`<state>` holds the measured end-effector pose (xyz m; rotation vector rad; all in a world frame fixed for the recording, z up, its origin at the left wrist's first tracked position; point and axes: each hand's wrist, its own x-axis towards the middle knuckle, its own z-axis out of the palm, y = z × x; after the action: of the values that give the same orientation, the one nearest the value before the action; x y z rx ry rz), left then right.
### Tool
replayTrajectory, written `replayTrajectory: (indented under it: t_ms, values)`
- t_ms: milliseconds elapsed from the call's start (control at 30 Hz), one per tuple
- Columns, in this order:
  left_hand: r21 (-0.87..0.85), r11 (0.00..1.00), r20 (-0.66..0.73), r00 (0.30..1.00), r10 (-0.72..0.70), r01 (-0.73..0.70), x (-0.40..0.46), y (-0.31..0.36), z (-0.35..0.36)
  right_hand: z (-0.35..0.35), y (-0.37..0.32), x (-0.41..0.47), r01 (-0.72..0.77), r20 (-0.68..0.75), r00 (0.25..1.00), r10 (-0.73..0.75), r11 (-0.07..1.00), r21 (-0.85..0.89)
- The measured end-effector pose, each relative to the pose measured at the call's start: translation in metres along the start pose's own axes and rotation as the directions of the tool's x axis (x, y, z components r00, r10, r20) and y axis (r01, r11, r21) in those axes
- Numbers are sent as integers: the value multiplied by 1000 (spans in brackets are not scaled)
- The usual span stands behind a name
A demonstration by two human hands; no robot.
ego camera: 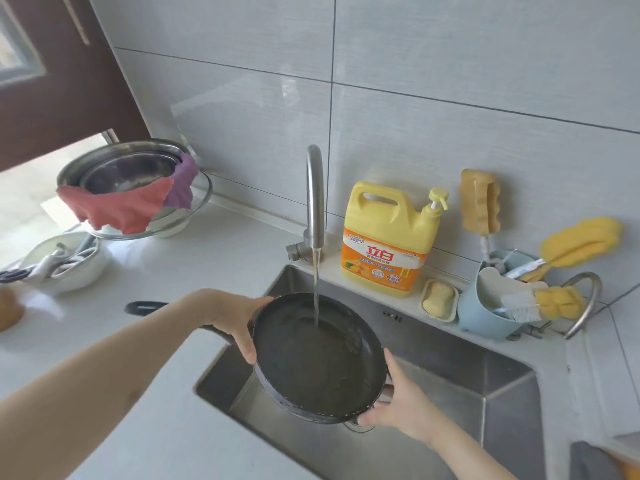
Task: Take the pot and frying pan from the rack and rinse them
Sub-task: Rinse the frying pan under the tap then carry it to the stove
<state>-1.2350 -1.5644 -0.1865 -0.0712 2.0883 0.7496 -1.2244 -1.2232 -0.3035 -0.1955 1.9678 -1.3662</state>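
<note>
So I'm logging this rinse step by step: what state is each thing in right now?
Frying pan: tilted over the sink, water landing inside.
Faucet: running.
Left hand: gripping the pan's far-left rim.
Right hand: gripping the pan's near-right rim.
Steel pot: on the counter, cloths draped over its rim.
Detergent jug: upright, pump on top.
Soap bar: lying in its dish.

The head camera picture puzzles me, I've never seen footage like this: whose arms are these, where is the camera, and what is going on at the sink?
The camera sits on a person's head, looking down at their own bare arms. The left hand and right hand grip opposite rims of a dark frying pan, held over the steel sink. Water from the tap runs into the pan. On the white counter stand a yellow detergent jug, a soap bar in a dish, a blue caddy of sponge brushes, and metal bowls draped with cloths.
</note>
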Motion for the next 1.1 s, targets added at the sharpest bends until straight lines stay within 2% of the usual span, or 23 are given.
replayTrajectory:
  t_ms: [133,233,300,367,467,567,633,733,833,900,1000,1100]
  values:
    - [262,965,-264,963,46,25,-15,16,-5,24,13,11,46,-90,995,-36,993,105]
    - [401,913,-420,900,114,72,-13,13,8,24,4,13,128,-170,978,-125,992,9]
    - [384,922,-499,850,171,40,-5,4,18,12,-7,11,175,-220,956,-194,979,-101]
    - [268,963,-528,831,175,-32,4,-6,28,-9,-25,7,235,-233,930,-284,948,-216]
    - [27,979,-504,843,189,-203,18,-15,44,-43,-55,-4,286,-139,924,-357,884,-371]
    - [-210,911,-391,884,255,-356,29,-16,56,-72,-76,-12,239,-66,950,-304,848,-472]
    - [-246,908,-259,926,275,-338,34,-16,57,-83,-84,-16,191,-43,969,-244,847,-497]
    - [-247,931,-64,963,261,-269,37,-16,50,-88,-71,-20,147,-21,985,-171,899,-413]
    - [-247,945,18,974,226,-215,29,-13,39,-70,-41,-23,16,-91,995,-45,953,-302]
    - [-226,951,-5,976,216,-211,22,-12,30,-49,-21,-22,23,-92,995,-45,974,-227]
    - [45,976,-138,966,217,-213,16,-6,18,-20,-3,-14,66,-144,985,-95,979,-192]
    - [276,960,-333,931,151,-57,7,9,15,-5,1,-2,106,-207,967,-147,975,-195]
